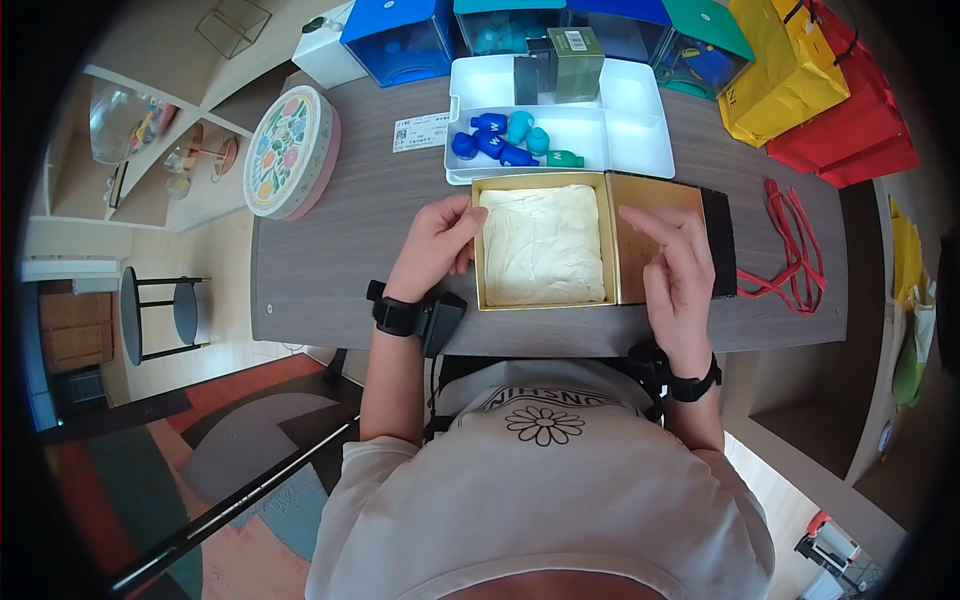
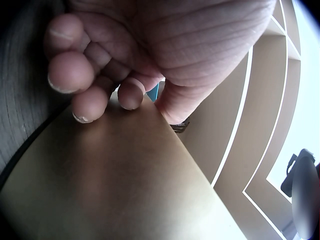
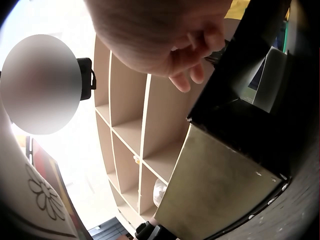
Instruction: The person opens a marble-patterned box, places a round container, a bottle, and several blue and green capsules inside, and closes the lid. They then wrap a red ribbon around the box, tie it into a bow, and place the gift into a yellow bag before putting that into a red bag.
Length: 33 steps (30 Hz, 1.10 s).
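Note:
An open gold box point(image 1: 545, 303) lined with cream tissue paper point(image 1: 545, 245) sits at the table's near edge. Its lid point(image 1: 655, 205), gold inside with a black rim, lies open to the right. My left hand point(image 1: 435, 245) holds the box's left wall, thumb at the rim and fingers curled against the outside. In the left wrist view those fingertips point(image 2: 90, 102) press on the gold wall point(image 2: 115, 185). My right hand point(image 1: 680, 270) rests flat on the lid with fingers nearly straight. In the right wrist view that hand point(image 3: 160, 35) hovers over the black and gold lid point(image 3: 220, 180).
Behind the box stands a white tray point(image 1: 630, 140) with several small blue and teal bottles point(image 1: 505, 140) and a green carton point(image 1: 575, 62). A round floral tin point(image 1: 290, 150) and a card point(image 1: 420, 130) lie left. Blue bins point(image 1: 400, 40), yellow and red bags point(image 1: 820, 90) and red ribbon point(image 1: 790, 250) crowd the back and right.

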### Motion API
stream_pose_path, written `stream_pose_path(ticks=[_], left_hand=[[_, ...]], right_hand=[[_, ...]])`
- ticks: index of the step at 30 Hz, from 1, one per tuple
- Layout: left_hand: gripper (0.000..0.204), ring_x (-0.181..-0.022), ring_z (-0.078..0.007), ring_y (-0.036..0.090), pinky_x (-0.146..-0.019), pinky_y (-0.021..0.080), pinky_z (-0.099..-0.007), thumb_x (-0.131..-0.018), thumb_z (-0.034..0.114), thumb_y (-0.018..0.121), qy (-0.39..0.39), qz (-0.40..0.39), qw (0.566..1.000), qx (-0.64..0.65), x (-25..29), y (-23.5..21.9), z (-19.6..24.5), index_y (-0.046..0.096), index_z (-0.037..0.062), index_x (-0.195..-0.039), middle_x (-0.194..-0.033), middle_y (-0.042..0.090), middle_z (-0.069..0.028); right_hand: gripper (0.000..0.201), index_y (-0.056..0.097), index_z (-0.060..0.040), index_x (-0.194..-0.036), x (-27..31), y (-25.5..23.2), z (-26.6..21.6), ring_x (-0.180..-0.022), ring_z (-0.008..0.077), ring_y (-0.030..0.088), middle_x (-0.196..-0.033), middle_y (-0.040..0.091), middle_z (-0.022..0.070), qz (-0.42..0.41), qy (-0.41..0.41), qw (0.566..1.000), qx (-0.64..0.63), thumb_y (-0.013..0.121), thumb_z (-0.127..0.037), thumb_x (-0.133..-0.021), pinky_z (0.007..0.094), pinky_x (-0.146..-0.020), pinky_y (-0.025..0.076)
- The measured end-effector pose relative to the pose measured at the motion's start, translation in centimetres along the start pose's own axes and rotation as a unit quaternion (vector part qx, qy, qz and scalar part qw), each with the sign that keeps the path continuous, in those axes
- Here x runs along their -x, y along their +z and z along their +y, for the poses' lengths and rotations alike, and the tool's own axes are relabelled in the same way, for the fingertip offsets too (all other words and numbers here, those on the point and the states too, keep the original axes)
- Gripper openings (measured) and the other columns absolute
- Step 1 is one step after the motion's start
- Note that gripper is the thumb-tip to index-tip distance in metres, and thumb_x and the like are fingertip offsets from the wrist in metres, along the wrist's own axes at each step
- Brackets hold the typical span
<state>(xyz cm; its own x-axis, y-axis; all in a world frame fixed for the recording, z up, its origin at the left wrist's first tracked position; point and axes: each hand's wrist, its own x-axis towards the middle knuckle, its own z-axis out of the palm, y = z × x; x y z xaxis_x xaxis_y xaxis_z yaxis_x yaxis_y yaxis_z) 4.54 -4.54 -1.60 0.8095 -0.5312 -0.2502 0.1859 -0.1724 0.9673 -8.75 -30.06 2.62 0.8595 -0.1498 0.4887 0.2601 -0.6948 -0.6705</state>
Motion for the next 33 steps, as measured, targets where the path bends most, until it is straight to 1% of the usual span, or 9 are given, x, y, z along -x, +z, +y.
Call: stream_pose_path(ticks=[5,11,14,20,25,28,29,32,33], left_hand=[[0.029,-0.046,-0.0021,0.048,-0.042,0.037,-0.0189,-0.102,0.029,0.056,0.0,-0.002,1.0,-0.003,0.0,0.0,0.0,0.065,0.0035,-0.091,-0.062,0.056,0.0035],[0.029,-0.046,-0.0019,0.048,-0.043,0.036,-0.0188,-0.102,0.029,0.056,0.001,-0.003,1.0,0.001,0.0,0.0,0.0,0.065,0.0035,-0.092,-0.061,0.055,0.0039],[0.029,-0.046,-0.002,0.048,-0.042,0.036,-0.0187,-0.102,0.029,0.056,0.001,-0.004,1.0,0.002,0.0,0.0,0.1,0.066,0.0034,-0.092,-0.061,0.056,0.0038],[0.03,-0.046,-0.0022,0.049,-0.042,0.036,-0.0187,-0.102,0.03,0.057,0.0,-0.002,1.0,-0.001,0.0,0.0,0.0,0.065,0.0039,-0.089,-0.061,0.056,0.0037],[0.034,-0.048,-0.0026,0.051,-0.043,0.036,-0.0185,-0.103,0.033,0.057,0.003,-0.01,1.0,0.015,0.2,-0.4,0.0,0.061,0.0067,-0.081,-0.063,0.057,0.0028],[0.032,-0.048,-0.0052,0.05,-0.044,0.035,-0.0195,-0.103,0.035,0.056,0.049,0.066,0.997,-0.007,1.4,-1.7,0.9,0.064,0.006,-0.091,-0.065,0.06,0.0015],[0.027,-0.052,-0.0043,0.05,-0.048,0.036,-0.0189,-0.103,0.033,0.057,0.069,0.073,0.994,-0.038,1.8,-2.3,1.9,0.065,0.0069,-0.097,-0.072,0.061,0.0017],[0.02,-0.065,-0.0043,0.052,-0.057,0.039,-0.0193,-0.099,0.025,0.063,0.135,0.048,0.983,-0.115,3.8,-1.1,5.8,0.067,0.007,-0.106,-0.086,0.063,0.0018],[0.03,-0.076,-0.0053,0.052,-0.066,0.042,-0.0208,-0.092,0.018,0.071,0.198,-0.001,0.963,-0.183,3.8,-0.9,6.2,0.067,0.0078,-0.12,-0.099,0.063,0.0012]], right_hand=[[0.044,0.072,-0.0075,-0.107,0.1,-0.1,-0.2,-0.08,0.0257,0.057,-0.087,0.057,0.009,-0.01,0.026,0.999,-0.024,0.053,0.012,-0.073,0.0342,-0.069,0.046],[0.026,0.07,-0.0076,-0.079,0.1,-0.1,0.3,-0.068,0.0245,0.049,-0.07,0.05,0.0072,0.004,-0.028,0.999,0.031,0.056,0.014,-0.071,0.0358,-0.059,0.038],[0.022,0.063,-0.009,-0.068,0.0,0.0,0.5,-0.065,0.0246,0.044,-0.067,0.047,0.0055,0.011,-0.056,0.997,0.048,0.058,0.012,-0.067,0.0361,-0.056,0.035],[0.019,0.055,-0.0086,-0.062,0.1,-0.2,0.6,-0.065,0.0246,0.043,-0.067,0.046,0.0046,-0.004,-0.046,0.998,0.046,0.06,0.01,-0.066,0.0363,-0.056,0.034],[0.019,0.065,-0.0084,-0.075,-0.2,-0.7,0.1,-0.072,0.0256,0.053,-0.074,0.055,0.0044,-0.059,-0.013,0.997,0.041,0.059,0.009,-0.073,0.0362,-0.062,0.042],[0.025,0.07,-0.0082,-0.094,-1.0,-1.5,-0.8,-0.085,0.027,0.061,-0.09,0.063,0.0062,-0.085,-0.046,0.994,0.042,0.059,0.008,-0.078,0.0372,-0.071,0.049],[0.029,0.071,-0.0081,-0.101,-1.2,-1.7,-1.2,-0.09,0.0275,0.063,-0.097,0.066,0.007,-0.094,-0.065,0.992,0.044,0.059,0.007,-0.079,0.0377,-0.075,0.051],[0.036,0.068,-0.0069,-0.113,-1.7,-1.0,-2.6,-0.098,0.0292,0.064,-0.112,0.065,0.0098,-0.141,-0.118,0.983,0.029,0.059,0.004,-0.08,0.0392,-0.081,0.053],[0.041,0.064,-0.0052,-0.121,-2.0,-0.7,-3.0,-0.1,0.0304,0.065,-0.116,0.063,0.0112,-0.172,-0.142,0.975,0.014,0.058,0.003,-0.081,0.0398,-0.082,0.053]])
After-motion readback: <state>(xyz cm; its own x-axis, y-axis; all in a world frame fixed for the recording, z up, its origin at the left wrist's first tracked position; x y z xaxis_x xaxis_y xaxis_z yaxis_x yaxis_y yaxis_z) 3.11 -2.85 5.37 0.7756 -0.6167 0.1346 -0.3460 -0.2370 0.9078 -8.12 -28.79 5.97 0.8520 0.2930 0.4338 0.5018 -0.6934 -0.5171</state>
